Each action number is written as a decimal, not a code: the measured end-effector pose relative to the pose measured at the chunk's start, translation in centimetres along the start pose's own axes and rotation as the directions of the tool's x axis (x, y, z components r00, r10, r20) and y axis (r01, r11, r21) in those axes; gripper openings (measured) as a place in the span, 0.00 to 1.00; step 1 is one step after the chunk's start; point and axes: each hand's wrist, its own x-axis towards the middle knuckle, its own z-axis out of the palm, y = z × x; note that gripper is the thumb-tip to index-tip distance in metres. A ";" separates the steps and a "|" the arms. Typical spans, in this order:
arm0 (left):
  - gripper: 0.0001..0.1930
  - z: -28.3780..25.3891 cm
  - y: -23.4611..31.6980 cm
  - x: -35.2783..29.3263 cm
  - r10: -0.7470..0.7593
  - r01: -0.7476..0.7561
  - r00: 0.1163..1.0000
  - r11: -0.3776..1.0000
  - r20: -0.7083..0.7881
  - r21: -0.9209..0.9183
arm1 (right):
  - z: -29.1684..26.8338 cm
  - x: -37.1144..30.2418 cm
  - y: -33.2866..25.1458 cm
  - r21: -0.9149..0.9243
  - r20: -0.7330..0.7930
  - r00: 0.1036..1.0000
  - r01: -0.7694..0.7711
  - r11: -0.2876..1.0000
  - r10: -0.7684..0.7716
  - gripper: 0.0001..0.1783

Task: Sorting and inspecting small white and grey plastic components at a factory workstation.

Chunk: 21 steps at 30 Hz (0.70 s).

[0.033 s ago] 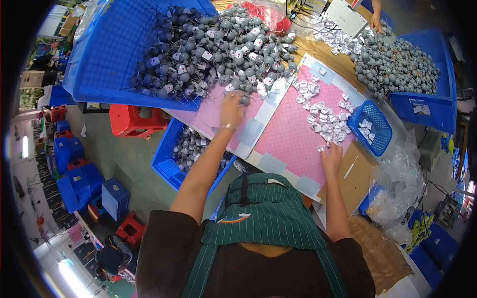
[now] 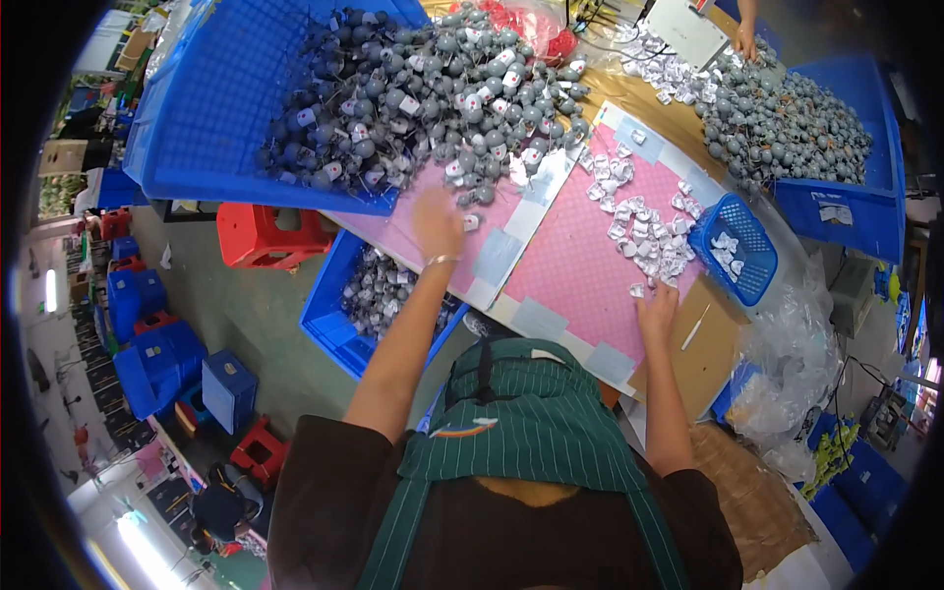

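Note:
My left hand (image 2: 436, 224) is smeared by motion above the left part of the pink gridded mat (image 2: 551, 265), so its fingers cannot be made out. A grey ball piece with a white part (image 2: 471, 223) lies just right of it. Beyond spreads a big heap of grey balls (image 2: 433, 108), many with white parts and thin wires, spilling out of a large blue crate (image 2: 221, 128). At the near edge of a pile of small white pieces (image 2: 651, 241), my right hand (image 2: 659, 310) has thumb and fingers closed round a small white piece, partly hidden by the fingertips.
A blue basket (image 2: 762, 258) with a few white pieces stands right of the pile. A white pen-like tool (image 2: 695, 328) lies on brown board. Another heap of grey balls (image 2: 777, 128) spills from the right crate (image 2: 880, 206); another person's hand (image 2: 745, 41) is behind it. A lower crate (image 2: 324, 320) holds grey pieces.
My left hand has moved left and slightly nearer, away from the grey balls at the heap's front edge. A grey ball piece with a white part now shows beside it. My right hand has hardly moved.

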 end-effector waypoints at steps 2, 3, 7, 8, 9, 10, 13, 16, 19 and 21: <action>0.32 -3.1 -0.3 -4.7 -0.514 0.535 0.842 0.835 -0.166 0.128 | 0.1 -0.7 0.8 -0.004 0.049 0.995 -0.085 0.996 0.085 0.25; 0.32 -1.7 -1.2 -6.3 -0.526 0.547 0.835 0.826 -0.164 0.138 | 0.4 -1.0 0.9 -0.009 0.083 0.983 -0.160 0.987 0.161 0.26; 0.35 3.9 -2.3 -9.5 -0.964 0.945 0.231 0.189 0.135 -0.268 | 1.7 -1.8 1.1 0.071 0.097 0.988 -0.125 0.990 0.118 0.23; 0.38 3.9 -2.0 -8.9 -0.975 0.944 0.183 0.139 0.123 -0.300 | 2.1 -1.9 1.3 0.067 0.099 0.988 -0.127 0.990 0.120 0.22; 0.36 3.6 -1.7 -8.5 -0.974 0.957 0.153 0.104 0.169 -0.271 | 2.6 -1.8 1.5 0.064 0.099 0.988 -0.127 0.990 0.121 0.21; 0.36 3.6 -2.4 -9.4 -0.976 0.958 0.136 0.086 0.168 -0.274 | 2.8 -1.8 1.7 0.058 0.105 0.989 -0.111 0.992 0.105 0.21; 0.21 3.5 -7.3 -12.3 -0.828 0.950 0.284 0.177 0.483 -0.255 | 2.8 -0.5 1.8 0.124 0.209 0.971 -0.142 0.982 0.114 0.20; 0.17 -2.0 -3.7 -11.7 -0.598 0.597 0.800 0.802 -0.048 -0.036 | 1.6 0.0 1.2 0.107 0.112 0.993 -0.040 0.993 0.028 0.18; 0.15 -5.7 -3.4 -9.1 0.151 -0.145 0.987 0.984 0.058 -0.102 | 0.9 0.4 0.2 0.016 -0.008 0.996 -0.087 0.996 0.087 0.18; 0.15 -5.0 -3.9 -9.4 0.278 -0.252 0.937 0.958 0.212 -0.140 | 1.4 0.4 0.5 -0.103 0.095 0.994 0.070 0.992 -0.060 0.20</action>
